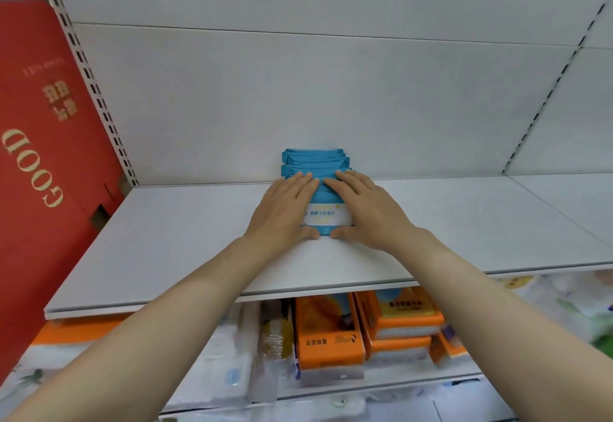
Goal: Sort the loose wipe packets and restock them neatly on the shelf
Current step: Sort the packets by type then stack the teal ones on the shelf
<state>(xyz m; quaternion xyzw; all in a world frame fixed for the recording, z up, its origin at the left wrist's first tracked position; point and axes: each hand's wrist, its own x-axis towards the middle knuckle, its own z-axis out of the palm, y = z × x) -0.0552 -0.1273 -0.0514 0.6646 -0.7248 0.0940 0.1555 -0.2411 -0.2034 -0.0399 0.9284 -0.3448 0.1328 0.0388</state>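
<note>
A row of blue wipe packets stands on the white shelf, running back to the rear panel. The front packet shows a white label. My left hand lies on the row's left side with straight fingers over the top and its thumb at the front bottom edge. My right hand mirrors it on the right side. The fingertips of both hands nearly meet on top of the packets. Much of the front packets is hidden under my hands.
A large red box with gold lettering leans at the left end of the shelf. Bare shelf board spreads to both sides of the packets. On the shelf below sit orange tissue packs and white plastic-wrapped packs.
</note>
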